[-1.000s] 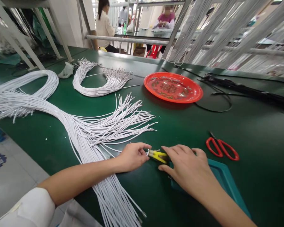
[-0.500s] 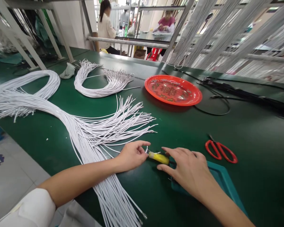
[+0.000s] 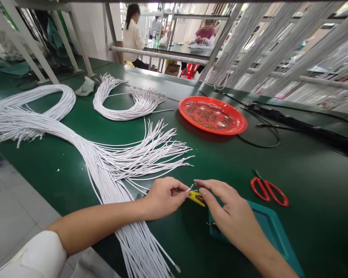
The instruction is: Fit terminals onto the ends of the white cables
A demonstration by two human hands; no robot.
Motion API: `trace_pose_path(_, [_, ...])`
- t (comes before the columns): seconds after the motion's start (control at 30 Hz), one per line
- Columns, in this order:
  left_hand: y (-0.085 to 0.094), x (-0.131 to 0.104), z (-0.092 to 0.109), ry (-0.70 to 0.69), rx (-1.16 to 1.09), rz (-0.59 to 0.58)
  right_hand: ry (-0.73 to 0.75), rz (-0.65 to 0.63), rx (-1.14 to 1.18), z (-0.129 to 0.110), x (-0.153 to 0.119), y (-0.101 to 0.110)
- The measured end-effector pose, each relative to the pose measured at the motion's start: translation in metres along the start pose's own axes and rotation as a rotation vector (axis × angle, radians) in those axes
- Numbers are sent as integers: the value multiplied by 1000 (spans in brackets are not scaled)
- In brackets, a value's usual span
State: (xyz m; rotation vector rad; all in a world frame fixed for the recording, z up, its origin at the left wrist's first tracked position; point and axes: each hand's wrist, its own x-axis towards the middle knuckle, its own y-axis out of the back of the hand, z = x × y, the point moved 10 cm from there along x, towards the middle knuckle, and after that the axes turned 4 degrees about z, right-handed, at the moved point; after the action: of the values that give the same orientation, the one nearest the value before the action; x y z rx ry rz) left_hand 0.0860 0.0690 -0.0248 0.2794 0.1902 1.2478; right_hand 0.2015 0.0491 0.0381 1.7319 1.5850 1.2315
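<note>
My left hand (image 3: 166, 197) is closed in a pinch on a thin white cable (image 3: 189, 189), whose short end sticks out past the fingertips. Just right of those fingertips is a yellow tool (image 3: 196, 198) with a dark slot; what supports it is partly hidden. Close above it is my right hand (image 3: 224, 200), thumb and index finger drawn together near the cable's end. Whatever lies between them is too small to make out. A large bundle of white cables (image 3: 104, 162) runs beneath my left forearm, its loose ends fanned toward the plate.
A red plate (image 3: 184, 115) holding small pieces lies ahead. Red-handled scissors (image 3: 267, 189) and a teal tray (image 3: 281, 231) are at the right. More white cables (image 3: 113, 112) curl behind the bundle; black cables (image 3: 301, 123) lie at the far right. Two seated people are beyond the rack (image 3: 162, 54).
My right hand has moved in toward my left fingertips, its thumb and index finger coming nearer each other. The yellow tool has turned slightly; the cable end now points up to the right.
</note>
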Motion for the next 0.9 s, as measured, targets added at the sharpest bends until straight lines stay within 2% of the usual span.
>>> trace_pose_path(0.13, [1,-2,11,-114,64,-2,-148,-58,119,7,3,-7])
trace_pose_path(0.27, [3,-1,8,-70,34,11,-208,-91,160,10,3,-13])
trace_pose_path(0.37, [4,0,6,-19,-15,17,-118,-60,82,5,4,-11])
trace_pose_path(0.47, [9,4,4,1,-48,48,11,27,-91,3,5,0])
trace_pose_path(0.57, [13,11,-6,52,-90,71,-32,58,-169,20,3,6])
trace_pose_path(0.63, [9,14,-16,104,-81,24,-104,44,-168,34,0,8])
trace_pose_path(0.7, [2,15,-22,120,29,-61,-171,41,-148,44,-3,11])
trace_pose_path(0.8, [-7,12,-13,-12,310,-225,-263,62,-85,55,-9,15])
trace_pose_path(0.9, [-7,5,1,-141,463,-332,-327,90,-25,62,-12,18])
